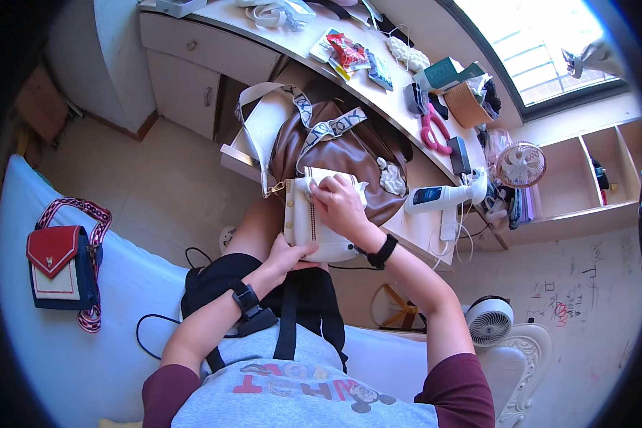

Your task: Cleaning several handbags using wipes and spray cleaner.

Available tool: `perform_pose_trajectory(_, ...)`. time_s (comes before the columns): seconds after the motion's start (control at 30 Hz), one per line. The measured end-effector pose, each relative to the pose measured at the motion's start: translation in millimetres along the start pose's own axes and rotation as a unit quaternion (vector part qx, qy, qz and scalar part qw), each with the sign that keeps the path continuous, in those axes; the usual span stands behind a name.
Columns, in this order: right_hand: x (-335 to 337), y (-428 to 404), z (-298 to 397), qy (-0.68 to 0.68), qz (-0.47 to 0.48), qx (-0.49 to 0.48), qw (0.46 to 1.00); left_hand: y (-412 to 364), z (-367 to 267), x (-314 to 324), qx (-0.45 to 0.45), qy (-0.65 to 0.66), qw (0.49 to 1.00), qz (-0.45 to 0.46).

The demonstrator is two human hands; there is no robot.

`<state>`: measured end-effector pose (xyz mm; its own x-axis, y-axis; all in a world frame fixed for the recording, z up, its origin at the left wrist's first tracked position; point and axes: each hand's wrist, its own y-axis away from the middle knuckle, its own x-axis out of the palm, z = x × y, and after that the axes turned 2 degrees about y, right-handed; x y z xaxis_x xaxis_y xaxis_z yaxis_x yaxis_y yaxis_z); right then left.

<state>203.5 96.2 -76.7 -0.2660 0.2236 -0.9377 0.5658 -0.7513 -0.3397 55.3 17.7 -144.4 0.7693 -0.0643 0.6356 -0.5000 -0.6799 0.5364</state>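
Note:
A white handbag (329, 245) with brown stitched lines and gold studs along one side lies over my lap. My left hand (288, 253) grips its lower left corner, with the thumb on top. Bent fingers of my right hand (338, 206) press a white wipe or tissue (361, 191) against the bag's upper part; most of the wipe is hidden under the hand. A wide patterned strap (252, 115) runs from a gold clasp (276, 188) on the bag over a large brown leather bag (334, 142) just beyond. Crumpled white tissue (392, 177) rests on the brown bag.
The desk (294, 48) carries snack packets (348, 52), pink-handled scissors (434, 131) and a small fan (521, 164). At right lies a white spray bottle (444, 197) near cables. A red, white and navy bag (59, 267) sits on the bed (123, 267) at left.

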Motion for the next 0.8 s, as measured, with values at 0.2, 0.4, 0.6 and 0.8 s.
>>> perform_pose_trajectory(0.2,-1.9,-0.4,1.6,0.009,0.013,-0.021,1.000,-3.2,3.4,-1.7,0.012,-0.010,1.000,-0.009)
perform_pose_trajectory(0.4,6.4,-27.7,-18.9,0.046,0.020,0.021,0.999,-4.8,6.5,-1.4,0.018,0.000,1.000,-0.019)
perform_pose_trajectory(0.6,-4.1,-12.0,-59.8,0.083,0.089,0.142,0.982,-2.1,4.6,-1.9,0.016,0.009,1.000,-0.004)
perform_pose_trajectory(0.8,-11.0,11.8,-72.7,0.069,0.063,0.184,0.978,0.8,3.5,-2.0,0.022,-0.011,1.000,-0.019)
